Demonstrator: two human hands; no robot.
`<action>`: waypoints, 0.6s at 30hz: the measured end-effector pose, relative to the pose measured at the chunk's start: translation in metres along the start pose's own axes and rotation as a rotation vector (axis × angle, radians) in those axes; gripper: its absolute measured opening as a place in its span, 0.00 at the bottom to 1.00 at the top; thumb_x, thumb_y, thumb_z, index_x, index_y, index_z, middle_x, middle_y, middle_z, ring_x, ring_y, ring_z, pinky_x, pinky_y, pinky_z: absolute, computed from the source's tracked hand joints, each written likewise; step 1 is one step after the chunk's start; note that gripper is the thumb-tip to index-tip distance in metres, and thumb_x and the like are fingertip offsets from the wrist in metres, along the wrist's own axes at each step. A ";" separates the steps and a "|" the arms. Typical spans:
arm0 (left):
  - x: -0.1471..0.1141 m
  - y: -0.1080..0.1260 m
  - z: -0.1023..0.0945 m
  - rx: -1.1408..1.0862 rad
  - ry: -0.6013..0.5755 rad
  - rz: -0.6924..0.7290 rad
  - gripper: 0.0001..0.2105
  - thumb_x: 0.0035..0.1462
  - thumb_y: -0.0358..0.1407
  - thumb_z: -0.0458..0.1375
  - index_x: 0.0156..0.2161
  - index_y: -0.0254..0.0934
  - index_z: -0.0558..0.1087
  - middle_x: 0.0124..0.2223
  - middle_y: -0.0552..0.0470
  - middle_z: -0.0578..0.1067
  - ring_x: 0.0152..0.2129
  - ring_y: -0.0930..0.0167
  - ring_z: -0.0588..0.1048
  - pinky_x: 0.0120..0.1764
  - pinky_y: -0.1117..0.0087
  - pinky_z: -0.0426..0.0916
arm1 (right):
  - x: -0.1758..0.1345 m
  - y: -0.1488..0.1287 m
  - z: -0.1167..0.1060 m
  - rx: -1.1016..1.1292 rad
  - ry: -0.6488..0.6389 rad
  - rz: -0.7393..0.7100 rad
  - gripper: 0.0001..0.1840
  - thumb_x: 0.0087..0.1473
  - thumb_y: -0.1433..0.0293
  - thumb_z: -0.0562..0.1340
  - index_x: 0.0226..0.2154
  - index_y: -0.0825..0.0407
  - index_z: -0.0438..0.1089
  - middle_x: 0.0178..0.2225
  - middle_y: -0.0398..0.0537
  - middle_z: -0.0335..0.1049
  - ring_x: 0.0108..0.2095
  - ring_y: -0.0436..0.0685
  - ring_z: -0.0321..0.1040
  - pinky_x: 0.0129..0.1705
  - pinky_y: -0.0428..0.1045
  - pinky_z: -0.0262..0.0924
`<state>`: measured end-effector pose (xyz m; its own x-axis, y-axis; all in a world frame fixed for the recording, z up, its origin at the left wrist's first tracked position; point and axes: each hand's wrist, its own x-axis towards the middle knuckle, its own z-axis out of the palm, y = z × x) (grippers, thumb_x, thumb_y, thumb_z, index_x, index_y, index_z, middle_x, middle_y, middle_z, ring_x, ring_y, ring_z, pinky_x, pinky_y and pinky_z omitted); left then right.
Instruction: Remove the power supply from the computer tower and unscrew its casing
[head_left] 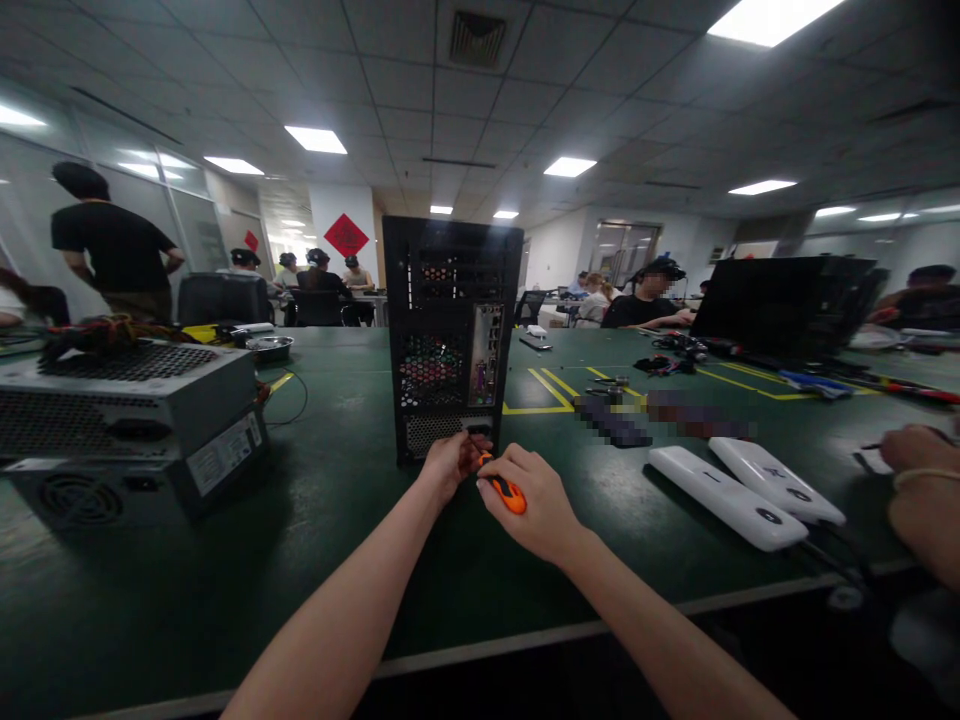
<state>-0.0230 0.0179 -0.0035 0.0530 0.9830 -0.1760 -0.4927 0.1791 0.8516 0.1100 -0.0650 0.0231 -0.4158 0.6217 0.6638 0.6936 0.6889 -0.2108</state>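
A black computer case (452, 300) stands upright on the green table, its back with vents, ports and a power supply at the bottom turned toward me. My right hand (536, 505) is closed around the orange and black handle of a screwdriver (511, 495), which points at the lower right of the case. Right beside its front end, my left hand (448, 466) has its fingers pinched together near the power supply (431, 433). Whether those fingers grip the shaft or a small part is hidden.
Two stacked power supplies (217, 455) with cables sit at the left, a metal bowl (268, 348) behind them. To the right lie two white power banks (727, 495) and blurred phone-like items. Another person's hand (919, 450) is at the far right, near a second black case (780, 305).
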 end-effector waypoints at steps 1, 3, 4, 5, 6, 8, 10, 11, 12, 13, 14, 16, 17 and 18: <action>0.000 0.000 0.000 0.000 -0.004 -0.001 0.12 0.57 0.31 0.46 0.30 0.28 0.71 0.28 0.44 0.75 0.20 0.75 0.72 0.25 0.76 0.67 | 0.000 0.000 0.001 0.015 0.013 0.027 0.07 0.52 0.68 0.54 0.34 0.50 0.65 0.31 0.45 0.64 0.30 0.51 0.60 0.35 0.48 0.53; 0.001 0.000 0.000 0.001 -0.006 -0.003 0.13 0.57 0.30 0.46 0.29 0.28 0.71 0.28 0.44 0.75 0.21 0.76 0.72 0.25 0.76 0.67 | 0.000 0.001 0.002 0.036 0.025 0.062 0.08 0.52 0.69 0.53 0.36 0.50 0.63 0.31 0.44 0.66 0.29 0.51 0.61 0.34 0.47 0.53; 0.000 0.001 0.000 0.003 -0.005 -0.005 0.13 0.57 0.31 0.46 0.29 0.28 0.71 0.28 0.44 0.75 0.21 0.75 0.72 0.25 0.76 0.66 | 0.000 0.002 0.003 0.035 0.022 0.057 0.08 0.51 0.70 0.54 0.36 0.50 0.63 0.31 0.44 0.66 0.29 0.51 0.61 0.34 0.47 0.53; 0.000 0.001 0.000 0.005 -0.002 -0.007 0.13 0.57 0.31 0.46 0.30 0.28 0.71 0.28 0.44 0.75 0.21 0.75 0.72 0.24 0.76 0.66 | -0.001 0.002 0.004 0.023 0.016 0.040 0.08 0.49 0.71 0.55 0.35 0.51 0.63 0.31 0.44 0.66 0.29 0.51 0.61 0.34 0.47 0.53; -0.001 0.001 0.001 0.007 0.000 -0.009 0.13 0.57 0.31 0.45 0.30 0.28 0.71 0.28 0.44 0.75 0.21 0.75 0.72 0.24 0.76 0.66 | -0.001 0.002 0.004 0.003 0.011 0.016 0.08 0.47 0.72 0.55 0.34 0.51 0.63 0.31 0.44 0.65 0.29 0.51 0.60 0.34 0.47 0.53; -0.002 0.001 0.001 0.010 0.001 -0.012 0.13 0.57 0.31 0.45 0.31 0.28 0.71 0.28 0.44 0.75 0.20 0.75 0.72 0.24 0.76 0.66 | -0.001 0.002 0.004 -0.032 0.005 -0.023 0.08 0.44 0.73 0.56 0.32 0.51 0.65 0.30 0.44 0.64 0.29 0.52 0.60 0.34 0.47 0.52; -0.002 0.001 0.001 0.012 -0.001 -0.012 0.13 0.57 0.31 0.45 0.31 0.28 0.71 0.29 0.44 0.75 0.20 0.76 0.72 0.23 0.76 0.66 | -0.001 0.001 0.002 -0.044 0.017 -0.028 0.08 0.44 0.74 0.56 0.32 0.51 0.65 0.30 0.45 0.63 0.29 0.52 0.59 0.33 0.47 0.52; -0.002 0.001 0.002 0.012 -0.003 -0.011 0.13 0.57 0.31 0.45 0.31 0.27 0.71 0.29 0.44 0.75 0.20 0.76 0.72 0.23 0.77 0.66 | -0.001 0.001 0.001 -0.042 0.030 -0.023 0.08 0.45 0.74 0.56 0.32 0.51 0.65 0.30 0.45 0.63 0.29 0.52 0.59 0.33 0.47 0.52; -0.003 0.001 0.002 0.013 -0.004 -0.011 0.12 0.57 0.31 0.45 0.31 0.27 0.70 0.29 0.43 0.75 0.20 0.76 0.72 0.23 0.77 0.66 | -0.001 0.001 -0.001 -0.037 0.047 -0.017 0.08 0.45 0.73 0.55 0.32 0.51 0.65 0.30 0.45 0.64 0.29 0.52 0.59 0.34 0.47 0.52; -0.003 0.002 0.002 0.015 -0.003 -0.012 0.12 0.57 0.31 0.46 0.32 0.27 0.70 0.29 0.43 0.75 0.19 0.77 0.71 0.23 0.77 0.66 | -0.001 0.001 -0.002 -0.032 0.074 -0.008 0.07 0.45 0.73 0.55 0.31 0.52 0.65 0.30 0.45 0.64 0.29 0.52 0.60 0.34 0.47 0.52; -0.003 0.002 0.002 0.018 -0.001 -0.015 0.12 0.57 0.31 0.46 0.32 0.27 0.70 0.29 0.43 0.75 0.19 0.77 0.71 0.23 0.78 0.66 | -0.001 0.002 -0.004 -0.028 0.105 0.004 0.07 0.45 0.74 0.55 0.30 0.52 0.65 0.29 0.45 0.65 0.29 0.52 0.60 0.34 0.47 0.53; -0.005 0.003 0.003 0.026 0.007 -0.024 0.12 0.57 0.32 0.46 0.33 0.26 0.70 0.29 0.43 0.75 0.18 0.78 0.71 0.22 0.78 0.65 | 0.000 0.004 -0.006 -0.022 0.170 0.038 0.05 0.44 0.73 0.55 0.28 0.52 0.64 0.28 0.45 0.65 0.29 0.52 0.61 0.34 0.48 0.53; -0.006 0.003 0.004 0.031 0.012 -0.028 0.12 0.57 0.32 0.46 0.33 0.26 0.70 0.29 0.42 0.75 0.17 0.78 0.70 0.21 0.78 0.65 | 0.000 0.006 -0.007 -0.021 0.193 0.057 0.05 0.44 0.73 0.55 0.28 0.52 0.64 0.28 0.45 0.65 0.29 0.52 0.61 0.34 0.48 0.53; -0.006 0.004 0.004 0.037 0.015 -0.031 0.12 0.57 0.32 0.46 0.34 0.26 0.70 0.29 0.42 0.75 0.17 0.78 0.70 0.21 0.78 0.65 | 0.000 0.007 -0.008 -0.022 0.204 0.073 0.04 0.44 0.73 0.55 0.27 0.52 0.64 0.27 0.45 0.66 0.29 0.52 0.61 0.34 0.48 0.53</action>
<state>-0.0214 0.0126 0.0031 0.0542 0.9762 -0.2101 -0.4584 0.2112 0.8633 0.1197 -0.0631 0.0270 -0.2373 0.5799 0.7793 0.7315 0.6346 -0.2494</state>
